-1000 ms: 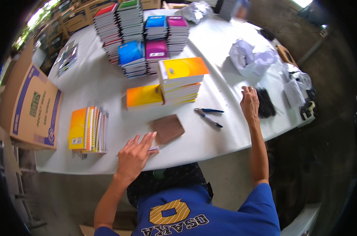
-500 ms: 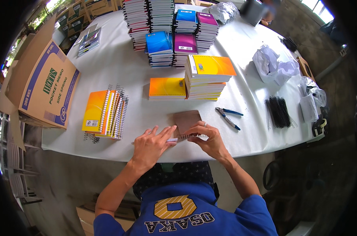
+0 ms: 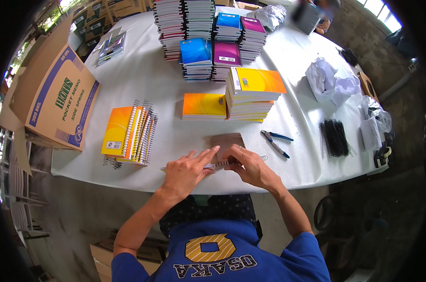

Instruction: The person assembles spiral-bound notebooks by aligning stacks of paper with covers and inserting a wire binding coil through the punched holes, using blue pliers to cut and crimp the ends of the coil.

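Two hands (image 3: pixel 187 172) (image 3: pixel 253 170) work one wire coil (image 3: pixel 220 164) beside one brown block (image 3: pixel 228 141).

Two hands, the left hand (image 3: pixel 187 171) and right hand (image 3: pixel 250 168); one loose spiral coil (image 3: pixel 220 164); one brown block (image 3: pixel 229 140); one pair of pliers (image 3: pixel 269 137); one black coil bundle (image 3: pixel 335 137); one open carton (image 3: pixel 65 98); three yellow-orange notebook groups (image 3: pixel 119 134); seemingly six other notebook stacks (image 3: pixel 194 51), the rear ones partly hidden.

The notebooks (image 3: pixel 257 82) are covered in yellow blended with orange; the block (image 3: pixel 229 141) is coloured brown, the coils (image 3: pixel 336 137) black; the shorts (image 3: pixel 175 215) are patterned pale on black.
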The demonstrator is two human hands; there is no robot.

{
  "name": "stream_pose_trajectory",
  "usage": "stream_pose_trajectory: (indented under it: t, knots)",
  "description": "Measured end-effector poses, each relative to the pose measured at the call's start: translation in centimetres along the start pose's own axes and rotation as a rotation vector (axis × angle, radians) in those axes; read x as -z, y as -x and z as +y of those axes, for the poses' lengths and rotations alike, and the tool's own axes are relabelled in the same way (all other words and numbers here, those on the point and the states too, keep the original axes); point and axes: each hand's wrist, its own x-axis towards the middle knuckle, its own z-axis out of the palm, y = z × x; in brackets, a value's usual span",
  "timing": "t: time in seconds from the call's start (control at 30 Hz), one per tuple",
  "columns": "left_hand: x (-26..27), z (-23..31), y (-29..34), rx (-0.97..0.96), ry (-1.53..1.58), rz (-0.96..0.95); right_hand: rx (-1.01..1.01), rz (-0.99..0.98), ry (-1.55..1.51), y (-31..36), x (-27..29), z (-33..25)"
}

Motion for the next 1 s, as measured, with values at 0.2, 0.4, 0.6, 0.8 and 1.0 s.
stream_pose_trajectory:
  t: [0.2, 0.4, 0.6, 0.8, 1.0]
  knots:
    - [-1.9, -0.5, 0.1, -0.117, 0.120, 0.130, 0.072, 0.025, 0.191, -0.2, 0.2, -2.1]
    - [-0.6, -0.3, 0.5, -0.150, -0.119, -0.206, -0.191, -0.150, 0.090, -0.8, 1.0, 0.8]
    - [0.3, -0.4, 1.0, -0.129, -0.085, 0.100, 0.044, -0.251, 0.281, -2.4, 2.8, 5.5]
    - [0.2, -1.6, 1.4, -0.034, 0.001, 0.117, -0.122, -0.683, -0.271, -4.6, 3.9, 3.4]
    - [0.0, -2.0, 1.4, -0.037, -0.015, 0.132, -0.056, -0.562, -0.425, -4.2, 3.7, 3.4]
